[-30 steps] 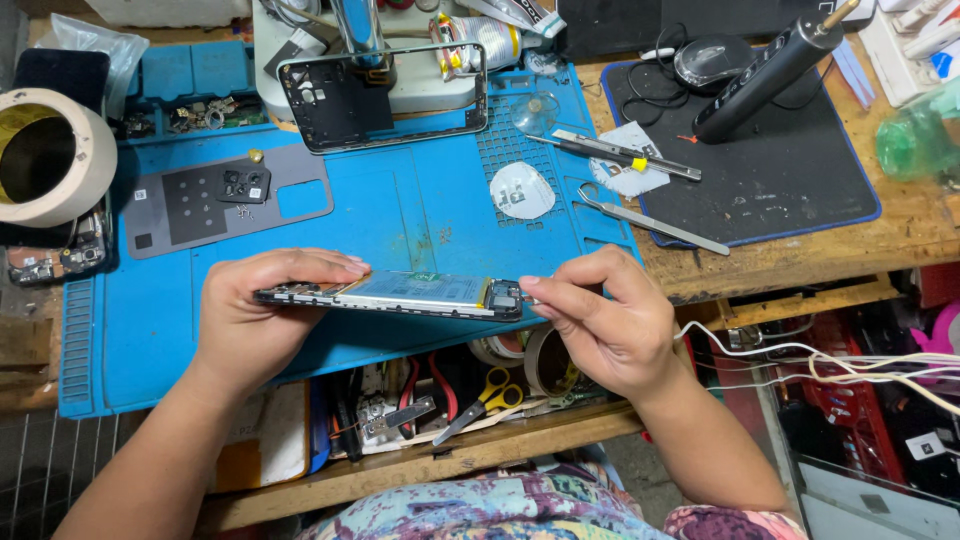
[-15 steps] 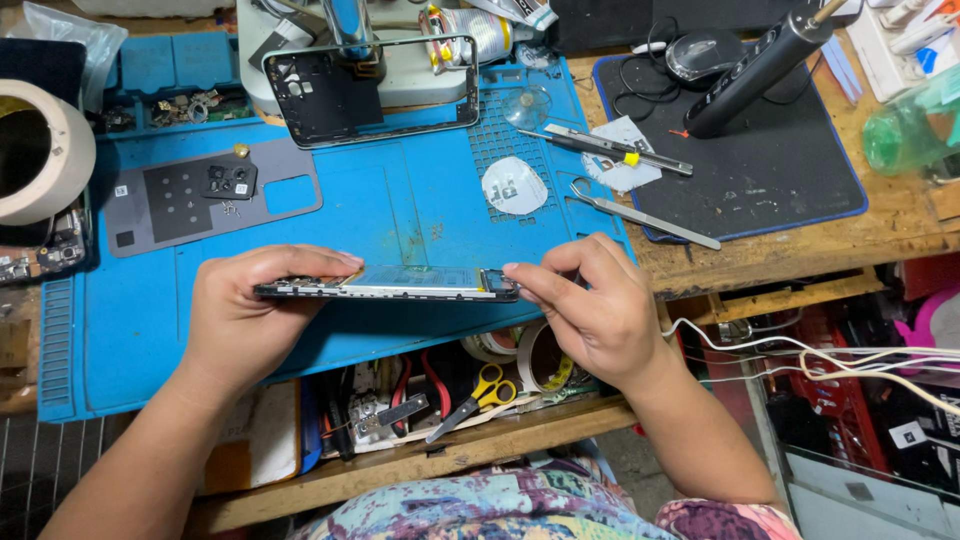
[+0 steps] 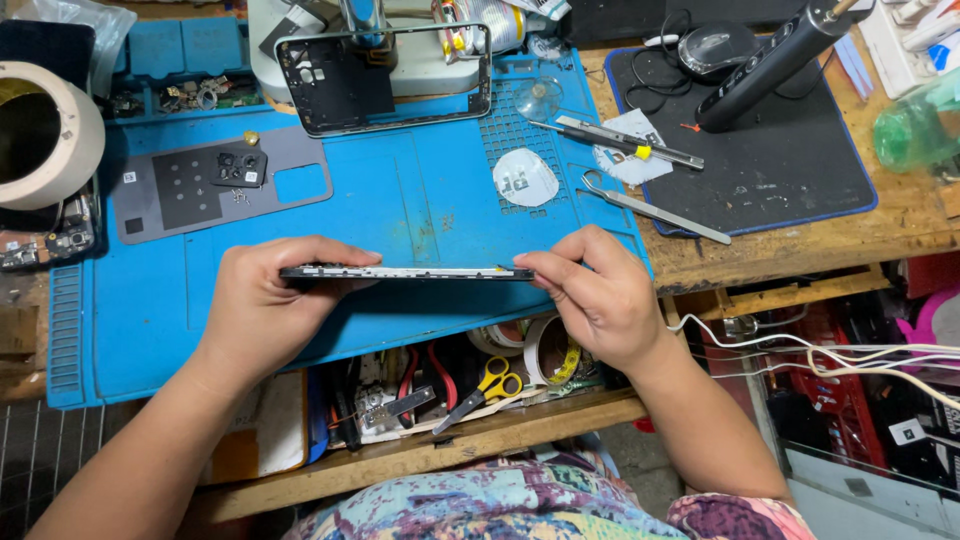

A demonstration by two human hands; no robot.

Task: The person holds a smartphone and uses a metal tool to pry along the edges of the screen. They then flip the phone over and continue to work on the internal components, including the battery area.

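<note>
Both hands hold a thin phone (image 3: 405, 272) edge-on, level, just above the blue mat (image 3: 420, 200) near the counter's front edge. The left hand (image 3: 265, 310) grips its left end, fingers (image 3: 330, 252) curled over the top edge and pressed together, thumb hidden underneath. The right hand (image 3: 600, 300) pinches the right end between thumb and fingertips (image 3: 530, 265), the other fingers folded close behind. The phone is seen from the side only — a dark strip with a pale line along it — so its face cannot be told. Toward the back of the mat lies a dark phone frame (image 3: 385, 78) under a stand, and to its left a grey pad (image 3: 220, 185) carrying small black parts. A white round sticker (image 3: 525, 178) lies on the mat near its right edge, with tweezers (image 3: 655, 208) just beyond it and a screwdriver (image 3: 615, 142) farther back. A black mat (image 3: 790, 170) covers the counter's right side, bearing a black cylindrical tool (image 3: 770, 60) and a mouse (image 3: 715, 45). A tape roll (image 3: 40, 130) sits at the left edge. Below the front edge, a shelf holds yellow-handled scissors (image 3: 480, 385) and red-handled pliers (image 3: 425, 370) — white cables (image 3: 820, 350) trail off to the right.
</note>
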